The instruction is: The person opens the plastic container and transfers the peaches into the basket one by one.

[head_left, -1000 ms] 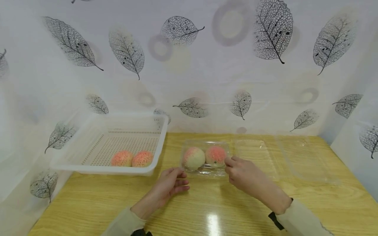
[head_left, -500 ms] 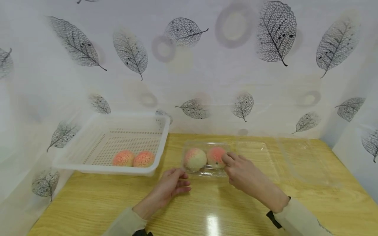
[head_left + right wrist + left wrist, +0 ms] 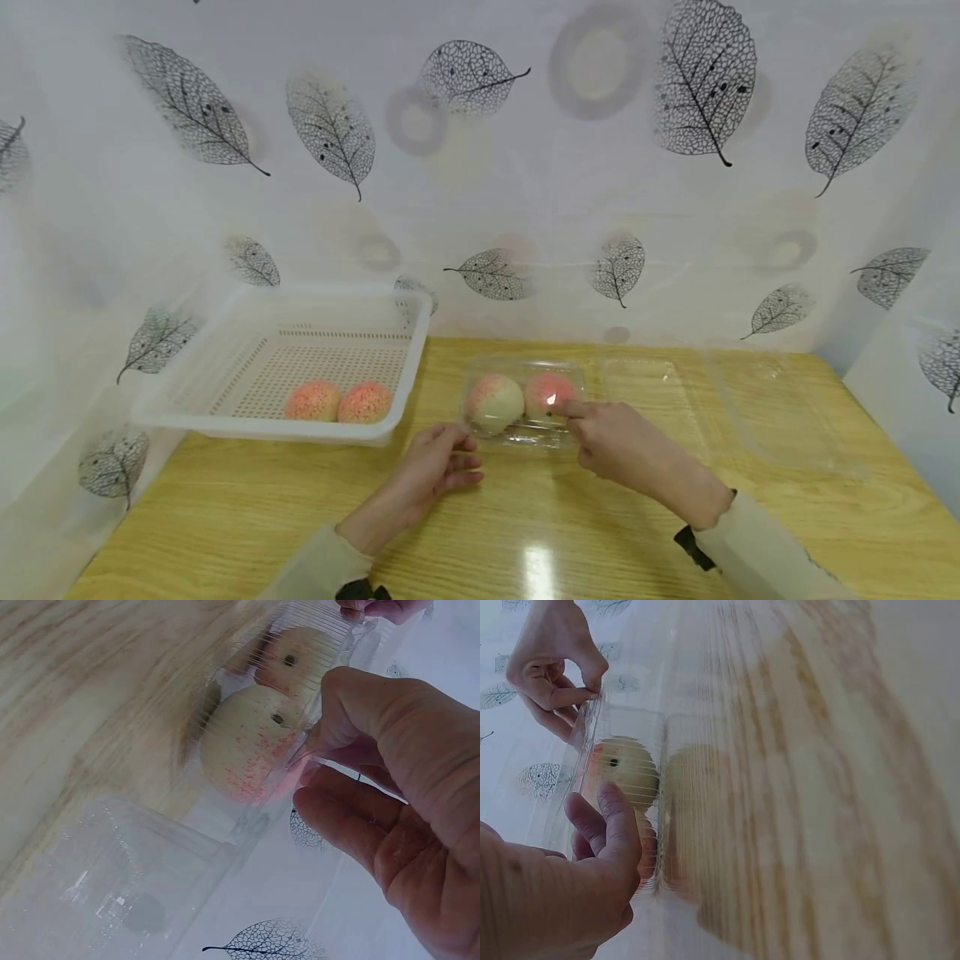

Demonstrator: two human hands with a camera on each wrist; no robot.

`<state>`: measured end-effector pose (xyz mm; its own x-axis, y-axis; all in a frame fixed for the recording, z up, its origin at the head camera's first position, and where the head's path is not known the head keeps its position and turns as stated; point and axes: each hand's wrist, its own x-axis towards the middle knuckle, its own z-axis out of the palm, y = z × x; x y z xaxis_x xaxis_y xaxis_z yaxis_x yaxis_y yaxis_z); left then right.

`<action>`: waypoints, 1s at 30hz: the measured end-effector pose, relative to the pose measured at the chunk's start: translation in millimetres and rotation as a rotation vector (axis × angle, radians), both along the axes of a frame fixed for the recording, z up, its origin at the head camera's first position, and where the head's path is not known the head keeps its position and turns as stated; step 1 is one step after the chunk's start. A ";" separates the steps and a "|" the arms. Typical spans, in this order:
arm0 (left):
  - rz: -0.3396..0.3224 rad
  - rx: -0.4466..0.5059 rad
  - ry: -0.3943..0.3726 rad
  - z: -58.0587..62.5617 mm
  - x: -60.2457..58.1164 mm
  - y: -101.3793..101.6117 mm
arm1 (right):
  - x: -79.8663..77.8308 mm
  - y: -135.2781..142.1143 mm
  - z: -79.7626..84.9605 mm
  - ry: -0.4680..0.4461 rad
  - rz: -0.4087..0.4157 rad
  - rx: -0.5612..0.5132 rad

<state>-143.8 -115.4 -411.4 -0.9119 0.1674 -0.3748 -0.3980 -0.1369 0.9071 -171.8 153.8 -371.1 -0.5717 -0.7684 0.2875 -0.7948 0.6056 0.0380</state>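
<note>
A clear plastic clamshell box (image 3: 517, 437) holds two peaches side by side: a pale left peach (image 3: 495, 403) and a pinker right peach (image 3: 550, 392). My left hand (image 3: 431, 471) grips the box's front left corner between thumb and fingertip, its lower fingers hanging loose. Over the front right part of the lid, my right hand (image 3: 626, 446) pinches the edge, index finger lying on the top. The right wrist view shows the right thumb (image 3: 349, 701) at the lid's rim, near the pinker peach (image 3: 247, 742).
A white perforated basket (image 3: 416, 358) stands at left with two reddish peaches (image 3: 337, 402) near its front wall. Two more clear plastic containers lie at right, a nearer one (image 3: 652, 383) and a farther one (image 3: 780, 408). A leaf-patterned curtain (image 3: 517, 192) hangs behind the wooden table (image 3: 480, 542).
My right hand has shifted slightly along the box's right edge, and its index finger now extends left over the lid. The left hand stays at the front left corner.
</note>
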 end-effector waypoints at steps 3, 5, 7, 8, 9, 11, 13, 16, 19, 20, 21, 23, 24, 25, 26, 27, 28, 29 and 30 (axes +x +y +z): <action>0.001 -0.002 0.003 0.0 0.0 0.1 | -1.1 -1.3 2.0 -0.045 -0.005 0.004; 0.000 -0.003 0.006 0.1 -0.2 0.3 | -1.3 -1.4 3.0 -0.061 -0.007 0.009; 0.000 -0.002 0.008 0.1 -0.6 0.7 | -1.1 -0.8 3.6 -0.064 -0.011 0.010; 0.000 -0.003 0.008 0.3 -0.9 0.9 | -1.3 -0.4 3.9 -0.059 -0.010 0.008; 0.001 -0.003 0.007 0.3 -1.2 1.1 | -1.3 0.1 4.1 -0.059 -0.009 0.003; 0.004 -0.002 0.006 -0.1 -2.1 1.4 | -1.7 1.3 4.8 -0.065 -0.007 -0.013; 0.011 0.001 0.000 -0.4 -3.1 1.4 | -2.1 2.3 5.5 -0.067 -0.002 -0.024; 0.027 0.005 -0.002 -0.9 -4.1 1.0 | -2.8 3.4 5.5 -0.054 0.025 -0.043; 0.039 0.009 -0.004 -0.8 -3.1 0.5 | -3.2 5.4 3.7 -0.022 0.052 -0.064; 0.041 0.016 -0.007 -0.7 -2.4 0.4 | -3.3 6.4 2.6 -0.008 0.060 -0.074; 0.043 0.026 -0.011 -0.6 -1.5 0.6 | -3.3 7.6 1.6 -0.001 0.067 -0.086; 0.051 0.059 -0.022 -0.3 0.6 1.2 | -3.7 10.2 -0.5 0.009 0.082 -0.113; 0.057 0.080 -0.028 -0.5 1.5 1.6 | -3.8 11.3 -1.4 0.017 0.090 -0.126; 0.067 0.099 -0.033 -0.6 2.3 2.3 | -3.9 12.3 -2.3 0.031 0.101 -0.140; 0.081 0.120 -0.034 -1.0 2.8 3.0 | -4.1 13.3 -3.0 0.036 0.114 -0.154; 0.100 0.141 -0.033 -1.1 3.2 3.8 | -4.3 14.2 -3.6 0.040 0.126 -0.168; 0.124 0.163 -0.033 -1.5 3.3 4.6 | -4.5 15.1 -4.2 0.044 0.136 -0.181; 0.149 0.183 -0.031 -1.8 3.3 5.5 | -4.6 15.9 -4.7 0.045 0.144 -0.193; 0.174 0.202 -0.027 -2.5 2.9 6.5 | -4.5 16.7 -5.1 0.046 0.149 -0.204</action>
<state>-140.9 -108.9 -413.9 -0.9236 0.0828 -0.3742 -0.3762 -0.3826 0.8438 -176.4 170.5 -376.2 -0.4391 -0.7665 0.4688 -0.8762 0.4806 -0.0349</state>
